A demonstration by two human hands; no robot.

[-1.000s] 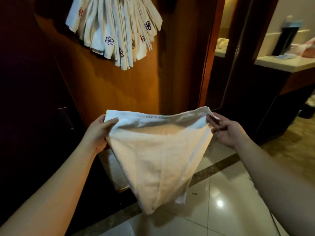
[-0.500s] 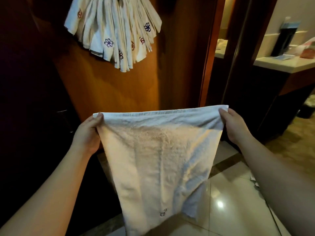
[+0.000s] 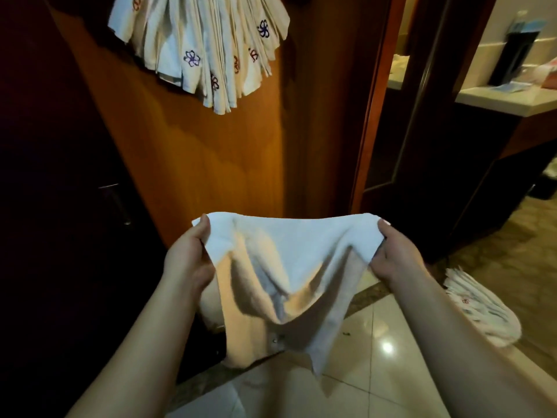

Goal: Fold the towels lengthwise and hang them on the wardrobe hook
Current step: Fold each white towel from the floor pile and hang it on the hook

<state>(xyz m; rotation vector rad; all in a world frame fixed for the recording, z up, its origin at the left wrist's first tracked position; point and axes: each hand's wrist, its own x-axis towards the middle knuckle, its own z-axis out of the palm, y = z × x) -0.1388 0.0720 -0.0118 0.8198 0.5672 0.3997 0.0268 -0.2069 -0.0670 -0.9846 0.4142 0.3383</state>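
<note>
Both hands grasp the towel [image 3: 289,267] at chest height, left hand [image 3: 188,257] pinching one top corner, right hand [image 3: 394,257] the other, cloth sagging between them below the hung towels [image 3: 199,46] on the wardrobe door [image 3: 193,152]. The risk: slack middle, so the edges may meet crooked, or a corner slips free and it drops to the floor [image 3: 376,372].

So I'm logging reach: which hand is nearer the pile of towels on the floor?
Right. The right hand grips the held towel just up-left of the floor pile; the left hand grips the towel's far corner, across from the pile.
</note>
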